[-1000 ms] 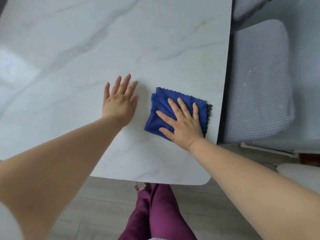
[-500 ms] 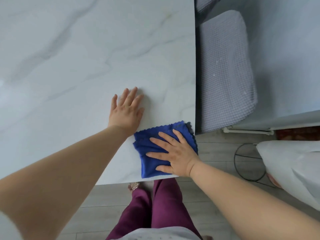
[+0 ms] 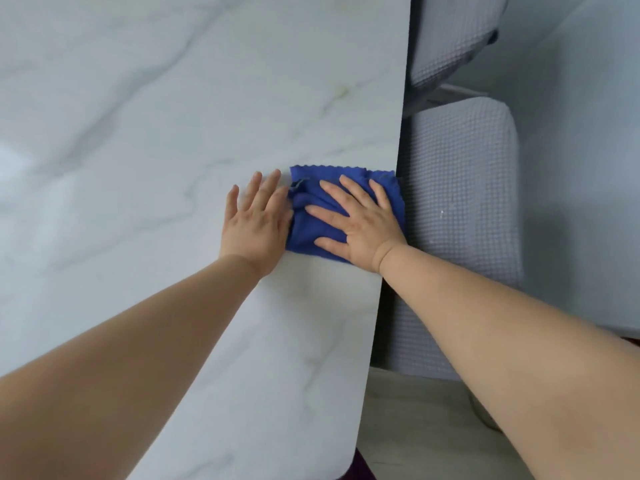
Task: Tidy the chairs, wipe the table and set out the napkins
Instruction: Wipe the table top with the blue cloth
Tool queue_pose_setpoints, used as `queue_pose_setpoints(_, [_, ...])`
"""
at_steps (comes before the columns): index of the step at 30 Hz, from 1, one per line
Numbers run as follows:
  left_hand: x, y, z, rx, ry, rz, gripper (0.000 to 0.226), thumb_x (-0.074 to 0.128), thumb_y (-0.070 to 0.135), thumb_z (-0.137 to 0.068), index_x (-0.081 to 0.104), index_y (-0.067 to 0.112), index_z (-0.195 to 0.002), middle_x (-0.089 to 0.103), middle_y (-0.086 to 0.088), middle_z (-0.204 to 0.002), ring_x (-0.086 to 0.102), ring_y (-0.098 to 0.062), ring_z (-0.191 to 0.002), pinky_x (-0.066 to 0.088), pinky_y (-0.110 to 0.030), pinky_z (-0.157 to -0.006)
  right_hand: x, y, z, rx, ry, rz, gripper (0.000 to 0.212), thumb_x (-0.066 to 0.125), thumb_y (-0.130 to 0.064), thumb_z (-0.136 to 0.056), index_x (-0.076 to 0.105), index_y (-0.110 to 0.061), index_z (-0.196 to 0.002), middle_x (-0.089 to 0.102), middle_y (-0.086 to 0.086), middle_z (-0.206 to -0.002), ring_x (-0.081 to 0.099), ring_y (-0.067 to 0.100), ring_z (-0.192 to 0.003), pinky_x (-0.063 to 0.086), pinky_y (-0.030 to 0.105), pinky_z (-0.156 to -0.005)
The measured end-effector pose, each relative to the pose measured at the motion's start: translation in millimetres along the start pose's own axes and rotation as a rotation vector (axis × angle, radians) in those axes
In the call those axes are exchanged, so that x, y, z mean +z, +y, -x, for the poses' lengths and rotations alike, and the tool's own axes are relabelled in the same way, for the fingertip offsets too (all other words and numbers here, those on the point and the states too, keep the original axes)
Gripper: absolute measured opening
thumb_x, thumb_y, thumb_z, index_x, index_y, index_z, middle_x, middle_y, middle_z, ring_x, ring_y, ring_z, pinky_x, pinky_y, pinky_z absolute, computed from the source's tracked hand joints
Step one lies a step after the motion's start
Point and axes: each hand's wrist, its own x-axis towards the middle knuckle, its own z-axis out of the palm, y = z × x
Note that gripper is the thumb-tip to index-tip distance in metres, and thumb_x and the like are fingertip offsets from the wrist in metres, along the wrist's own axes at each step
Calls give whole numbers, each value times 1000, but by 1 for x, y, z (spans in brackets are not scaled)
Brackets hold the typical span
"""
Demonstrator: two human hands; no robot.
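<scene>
We see the table's (image 3: 173, 133) right edge running straight down the view to a rounded near corner, and the tabletop stretching wide to the left and ahead of the hands. Tight against that edge sits a chair (image 3: 460, 202), its seat partly tucked under the tabletop, with a second chair (image 3: 446, 32) farther along the same side. A strip of pale floor (image 3: 415, 427) shows by the corner. The tabletop is smooth, glossy white marble with soft grey veins. Both chair seats are rounded cushions in grey waffle-textured fabric. The cloth (image 3: 304, 230) is deep blue, soft and folded into a rough rectangle with a scalloped hem. It lies on the table, its right side reaching the table's edge. The right hand (image 3: 363, 230) lies flat on the cloth, fingers straight and spread, pressing it down. The left hand (image 3: 254, 225) rests palm down on the bare marble, fingers straight and close together, its side touching the cloth's left edge and gripping nothing.
</scene>
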Motion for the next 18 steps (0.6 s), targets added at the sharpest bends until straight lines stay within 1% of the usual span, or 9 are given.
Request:
queue_pose_setpoints(4, [6,7,-10,-28,65,11,45,29,32,-98,40,21,-140,31,1,-155,22,-25,-145,12,-45,-116,-17,45,-53,-6,-14,27,65,8,-72,-84,12,-54,-146,1,-13,-162,-4,17,-149,-9,49,-115])
queue_pose_setpoints(6, [7,7,-12,-37,66,-4,47,29,33,-97,43,18,-139,35,0,-153,27,-27,-143,15,-47,-115,-25,66,-78,-16,-11,24,64,9,-72,-85,12,-54,-146,0,-13,-162,-4,17,-149,-9,49,-116])
queue_pose_setpoints(9, [6,8,-11,-33,57,-27,48,30,34,-97,45,17,-139,35,0,-153,29,-27,-142,17,-47,-115,-34,93,-110,-4,-10,53,61,13,-71,-88,11,-53,-147,-2,-14,-161,-6,16,-149,-6,50,-117])
queue_pose_setpoints(12, [6,8,-13,-41,64,-33,47,31,35,-97,45,18,-139,35,1,-153,29,-26,-142,17,-47,-115,-43,114,-138,25,4,68,61,14,-71,-90,9,-52,-147,-2,-13,-162,-6,16,-148,-4,50,-117])
queue_pose_setpoints(18, [6,7,-12,-49,64,-47,48,30,36,-96,44,20,-139,35,2,-153,28,-25,-143,16,-45,-115,-46,118,-147,78,-8,71,62,11,-71,-89,2,-52,-147,-5,-12,-162,-7,17,-148,-3,52,-117])
